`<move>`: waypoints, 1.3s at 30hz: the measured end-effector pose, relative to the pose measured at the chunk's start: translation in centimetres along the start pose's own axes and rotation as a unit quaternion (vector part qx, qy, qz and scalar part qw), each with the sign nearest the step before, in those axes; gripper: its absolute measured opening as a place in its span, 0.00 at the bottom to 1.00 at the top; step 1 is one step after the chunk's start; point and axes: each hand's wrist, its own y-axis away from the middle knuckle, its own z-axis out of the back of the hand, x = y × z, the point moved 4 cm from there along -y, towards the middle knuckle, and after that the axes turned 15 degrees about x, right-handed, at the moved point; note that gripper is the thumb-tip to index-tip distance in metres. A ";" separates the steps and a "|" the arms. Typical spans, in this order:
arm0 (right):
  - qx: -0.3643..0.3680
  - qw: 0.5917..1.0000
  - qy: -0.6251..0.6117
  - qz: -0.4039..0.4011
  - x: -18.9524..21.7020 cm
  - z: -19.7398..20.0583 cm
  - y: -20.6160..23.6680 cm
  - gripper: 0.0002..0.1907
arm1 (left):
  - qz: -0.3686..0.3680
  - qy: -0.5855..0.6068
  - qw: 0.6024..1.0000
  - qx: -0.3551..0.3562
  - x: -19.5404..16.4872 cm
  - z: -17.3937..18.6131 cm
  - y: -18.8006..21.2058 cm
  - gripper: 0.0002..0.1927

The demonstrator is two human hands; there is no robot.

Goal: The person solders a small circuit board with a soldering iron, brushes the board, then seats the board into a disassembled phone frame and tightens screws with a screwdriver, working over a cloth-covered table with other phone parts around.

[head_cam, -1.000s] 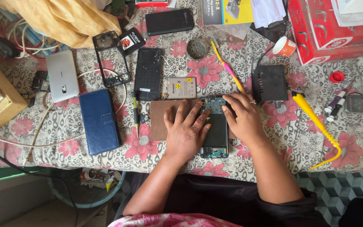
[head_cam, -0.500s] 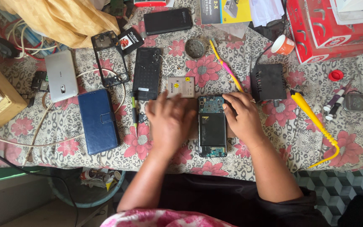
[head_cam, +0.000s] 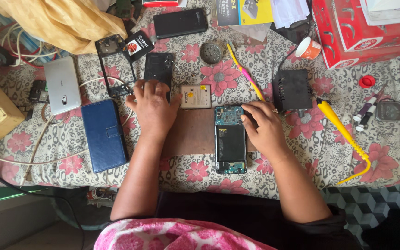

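The opened phone (head_cam: 230, 139) lies back-up on the brown mat (head_cam: 190, 134). The right hand (head_cam: 264, 129) steadies its 3 o'clock edge, fingers flat, grasping nothing. At 10 o'clock, the left hand (head_cam: 153, 105) presses on the black rear cover (head_cam: 158, 68); its grip is unclear. Step in hand appears to be fetching the cover.

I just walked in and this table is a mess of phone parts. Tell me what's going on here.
A person sits at a floral-cloth table with a phone taken apart. The right hand rests against the opened phone, whose circuit board and inner frame are exposed, lying on a brown mat. The left hand reaches up to a black phone panel, next to a loose phone battery. A yellow soldering iron and a pink-and-yellow toothbrush lie untouched.
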 end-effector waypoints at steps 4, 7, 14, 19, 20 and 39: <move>-0.001 1.000 0.001 -0.002 0.1 0.1 0.1 0.13 | -0.016 0.002 1.000 -0.010 -0.8 0.0 0.6 0.17; -0.004 1.000 0.002 0.003 0.1 0.1 0.0 0.13 | 0.010 -0.017 0.999 -0.043 0.5 0.8 1.0 0.19; 0.000 1.000 0.002 0.003 0.1 0.1 0.0 0.13 | 0.074 -0.054 0.992 -0.085 6.0 3.5 0.2 0.22; 0.001 1.000 -0.001 0.006 0.2 0.1 -0.1 0.12 | 0.064 -0.073 0.992 -0.079 6.6 4.3 -3.3 0.18; 0.002 1.000 -0.003 0.005 0.2 0.1 -0.2 0.12 | 0.067 -0.074 0.993 -0.066 6.5 4.5 -3.9 0.18; 0.007 1.000 -0.007 0.010 0.3 0.2 -0.2 0.11 | 0.050 -0.161 0.974 -0.152 6.2 6.8 -4.7 0.11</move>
